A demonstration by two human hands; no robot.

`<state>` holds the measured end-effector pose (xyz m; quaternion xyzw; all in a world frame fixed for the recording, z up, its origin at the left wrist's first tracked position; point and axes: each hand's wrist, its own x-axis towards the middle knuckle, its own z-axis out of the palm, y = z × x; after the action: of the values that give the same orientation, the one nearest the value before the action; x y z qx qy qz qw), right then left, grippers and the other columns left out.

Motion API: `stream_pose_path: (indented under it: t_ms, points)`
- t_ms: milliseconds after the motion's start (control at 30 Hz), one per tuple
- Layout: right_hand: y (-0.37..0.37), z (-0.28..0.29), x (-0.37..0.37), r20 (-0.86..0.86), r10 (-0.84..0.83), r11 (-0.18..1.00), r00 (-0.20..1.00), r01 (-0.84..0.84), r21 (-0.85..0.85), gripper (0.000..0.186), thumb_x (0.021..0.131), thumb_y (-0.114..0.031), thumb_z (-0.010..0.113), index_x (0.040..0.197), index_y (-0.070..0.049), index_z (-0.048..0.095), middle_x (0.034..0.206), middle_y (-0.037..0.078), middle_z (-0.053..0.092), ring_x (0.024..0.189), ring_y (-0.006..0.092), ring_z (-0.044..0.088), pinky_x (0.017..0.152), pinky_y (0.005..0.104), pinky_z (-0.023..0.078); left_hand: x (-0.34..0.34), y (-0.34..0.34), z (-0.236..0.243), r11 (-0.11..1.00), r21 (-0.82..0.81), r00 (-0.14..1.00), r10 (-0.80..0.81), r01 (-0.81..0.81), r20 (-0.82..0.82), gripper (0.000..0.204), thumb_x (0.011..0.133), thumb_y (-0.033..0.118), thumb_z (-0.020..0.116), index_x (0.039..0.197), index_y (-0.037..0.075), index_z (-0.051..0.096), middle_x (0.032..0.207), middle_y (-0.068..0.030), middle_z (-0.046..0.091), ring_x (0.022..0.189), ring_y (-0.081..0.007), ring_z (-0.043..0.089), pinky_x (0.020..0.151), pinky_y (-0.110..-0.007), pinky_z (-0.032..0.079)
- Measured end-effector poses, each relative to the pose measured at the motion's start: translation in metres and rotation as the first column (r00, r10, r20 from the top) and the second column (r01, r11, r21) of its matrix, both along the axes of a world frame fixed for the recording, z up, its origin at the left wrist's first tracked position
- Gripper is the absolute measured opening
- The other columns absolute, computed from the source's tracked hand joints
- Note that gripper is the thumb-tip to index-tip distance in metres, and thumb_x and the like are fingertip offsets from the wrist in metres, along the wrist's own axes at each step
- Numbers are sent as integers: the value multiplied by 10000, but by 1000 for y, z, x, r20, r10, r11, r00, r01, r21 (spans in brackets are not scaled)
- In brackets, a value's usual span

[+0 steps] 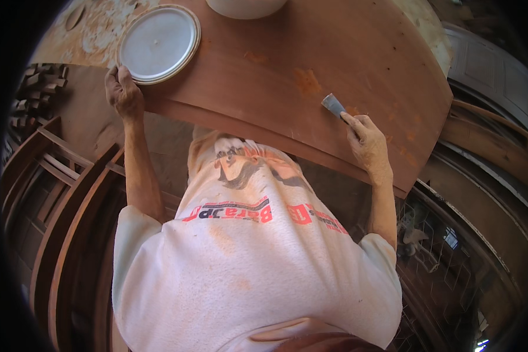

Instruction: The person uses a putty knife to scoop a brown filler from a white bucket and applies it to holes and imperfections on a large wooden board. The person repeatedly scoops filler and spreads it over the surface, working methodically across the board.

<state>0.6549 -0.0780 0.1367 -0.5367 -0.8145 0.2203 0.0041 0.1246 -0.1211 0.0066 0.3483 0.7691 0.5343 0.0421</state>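
My left hand [124,92] grips the near-left rim of a round, pale lid [159,44], which is held over the left part of a reddish-brown wooden panel [246,76]. In my right hand [366,139] is a putty knife [334,106], its flat grey blade pointing up and left above the panel. Orange-brown filler patches [307,81] mark the wood just beyond the blade, and more smears lie near my right hand. At the far edge of the view stands a white tub [246,6], only partly visible.
Wooden frames [70,234] lean at the left, with a stack of short wood pieces [38,94] behind them. Curved boards and panels [493,135] stand close on the right, near a grey panelled door [493,76]. The panel's front edge [276,136] runs before my body.
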Motion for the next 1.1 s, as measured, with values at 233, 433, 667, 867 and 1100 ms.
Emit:
stream_pose_path:
  t_ms: [233, 433, 667, 867, 1100]
  points:
    - [-1, -29, -24, 15, 165, 972, 986, -165, 168, 435, 880, -41, 705, 1296, -166, 726, 1050, 48, 677, 933, 258, 686, 776, 413, 586, 3, 4, -2, 1000, 9, 999, 29, -29, -42, 361, 1061, 253, 594, 1216, -66, 660, 1086, -131, 718, 992, -193, 663, 918, -315, 522]
    - [17, -26, -62, 51, 183, 969, 982, -189, 160, 413, 891, -47, 694, 1288, -157, 728, 1026, 47, 668, 933, 248, 677, 773, 406, 593, 2, 2, -4, 999, 5, 999, 41, -41, -13, 399, 1068, 289, 588, 1222, -74, 651, 1090, -131, 717, 1007, -200, 658, 924, -327, 519]
    - [39, -53, -103, -81, 163, 941, 983, -131, 312, 389, 925, -43, 695, 1291, -169, 730, 1015, 73, 684, 911, 260, 703, 759, 395, 607, 5, 4, -3, 999, 43, 999, 5, -7, 47, 371, 1074, 265, 593, 1233, -66, 646, 1091, -127, 717, 1007, -183, 660, 925, -311, 521]
    - [67, 21, -128, -416, 133, 928, 900, 34, 371, 308, 964, -20, 676, 1263, -74, 725, 982, 91, 726, 784, 171, 722, 654, 312, 597, 2, -2, 0, 1000, -26, 998, 13, -12, 59, 342, 1079, 244, 582, 1240, -51, 648, 1102, -123, 722, 1011, -171, 666, 926, -313, 531]
    - [139, 100, -200, -786, -283, 945, 550, 20, -327, 213, 1058, -176, 630, 1117, 16, 702, 871, 88, 727, 688, 95, 692, 559, 219, 523, 6, 0, 0, 1000, 0, 995, 10, -10, 98, 342, 1073, 248, 591, 1235, -47, 654, 1103, -134, 723, 1012, -180, 668, 927, -323, 534]
